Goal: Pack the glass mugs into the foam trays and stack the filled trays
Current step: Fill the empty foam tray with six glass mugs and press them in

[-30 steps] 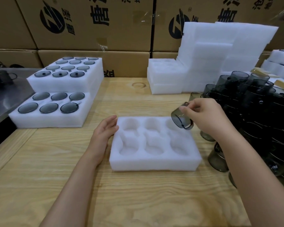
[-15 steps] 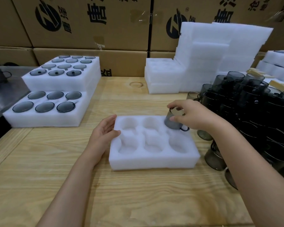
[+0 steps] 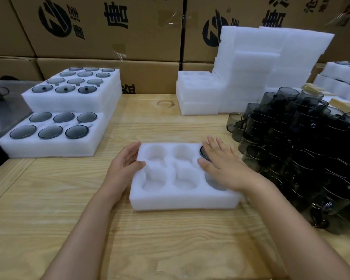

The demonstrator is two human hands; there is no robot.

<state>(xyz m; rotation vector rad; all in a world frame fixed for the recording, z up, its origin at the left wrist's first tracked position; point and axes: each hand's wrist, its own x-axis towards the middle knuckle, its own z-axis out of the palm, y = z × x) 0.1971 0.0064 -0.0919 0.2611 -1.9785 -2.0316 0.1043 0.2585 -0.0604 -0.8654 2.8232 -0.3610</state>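
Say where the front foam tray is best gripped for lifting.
Grip the foam tray by its two short end walls, one hand from each side: it lies flat and wide, its top all pockets. The left hand rests on the left end.

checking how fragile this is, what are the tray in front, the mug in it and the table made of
Tray: white foam, matte, with a fuzzy, soft-looking cut surface.
Mug: smoky grey glass, likely; its glossy rim looks see-through.
Table: pale wood, visible grain and a knot, finish unclear.
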